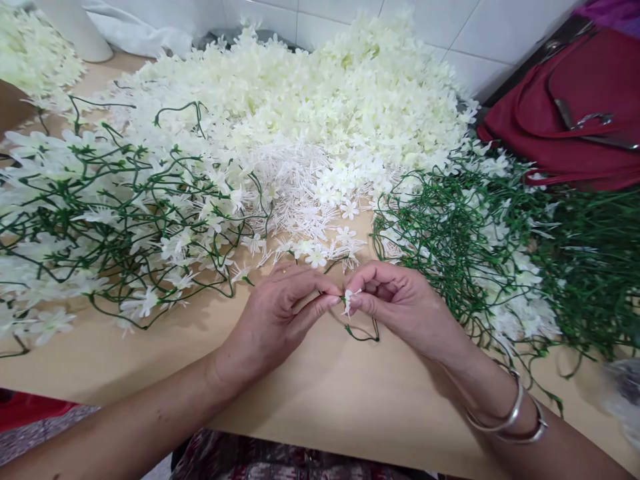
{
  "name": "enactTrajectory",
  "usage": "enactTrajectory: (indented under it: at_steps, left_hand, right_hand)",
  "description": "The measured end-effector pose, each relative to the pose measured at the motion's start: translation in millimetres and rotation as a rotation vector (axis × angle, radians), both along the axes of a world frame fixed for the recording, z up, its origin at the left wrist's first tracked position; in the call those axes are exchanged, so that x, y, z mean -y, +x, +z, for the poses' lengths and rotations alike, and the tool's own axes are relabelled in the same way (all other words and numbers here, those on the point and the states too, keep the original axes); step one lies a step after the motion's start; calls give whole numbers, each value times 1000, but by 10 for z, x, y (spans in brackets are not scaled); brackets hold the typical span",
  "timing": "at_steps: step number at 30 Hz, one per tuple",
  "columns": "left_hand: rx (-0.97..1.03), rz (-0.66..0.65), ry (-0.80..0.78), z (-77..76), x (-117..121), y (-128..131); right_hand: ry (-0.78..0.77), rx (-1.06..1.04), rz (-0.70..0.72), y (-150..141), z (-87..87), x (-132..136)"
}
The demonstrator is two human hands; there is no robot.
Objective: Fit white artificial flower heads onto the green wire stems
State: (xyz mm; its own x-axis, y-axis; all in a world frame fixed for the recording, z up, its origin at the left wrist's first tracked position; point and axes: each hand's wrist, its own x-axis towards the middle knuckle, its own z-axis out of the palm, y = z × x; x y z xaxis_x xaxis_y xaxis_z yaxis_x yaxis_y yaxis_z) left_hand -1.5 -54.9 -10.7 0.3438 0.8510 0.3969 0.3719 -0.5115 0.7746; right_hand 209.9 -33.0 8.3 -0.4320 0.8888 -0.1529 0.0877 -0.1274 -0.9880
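My left hand (280,310) pinches a green plastic stem (364,338) near its tip, between thumb and forefinger. Right against it, my right hand (400,300) pinches a small white piece (349,302) with thin prongs, seated at the stem's green tip. The stem's other end bends down below the fingers, over the table. Just beyond my hands lie loose white artificial flowers (316,256) and a heap of thin white pronged pieces (300,190). Fingers partly cover the joint, so how firmly the pieces fit cannot be seen.
Green stems with white flowers attached (125,200) are heaped at left. Bare green stems (440,227) lie tangled at right. A big pile of cream petals (320,87) stands along the tiled wall (480,33). A red bag (565,113) sits at back right on the table (320,407).
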Motion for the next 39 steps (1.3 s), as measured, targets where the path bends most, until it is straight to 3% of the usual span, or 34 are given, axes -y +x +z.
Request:
enactTrajectory:
  at_steps: [8,12,14,17,20,27,33,35,39]
  left_hand:
    - [35,10,40,-75,-17,30]
    - [77,82,188,77,-13,19]
    - [160,271,352,181,-25,-78]
    - [181,713,634,261,-82,-324]
    - [-8,877,658,248,-141,-519]
    - [-122,921,684,271,-63,-468]
    - [-245,916,813,269,54,-480]
    - [-219,866,817,255,85,-439]
    - [-154,626,705,228,121,-320]
  right_hand:
    - [26,5,-1,-19,5,13]
    - [154,-67,-104,15,2,1]
    - [237,-100,-192,36,13,3]
    - [303,-41,-223,50,25,15]
    - [343,74,-202,43,-12,27]
    - [683,360,-134,80,-187,8]
    - [779,458,-103,89,-182,-4]
    - [800,481,-102,83,-167,3]
    - [864,488,-47,69,-147,19]
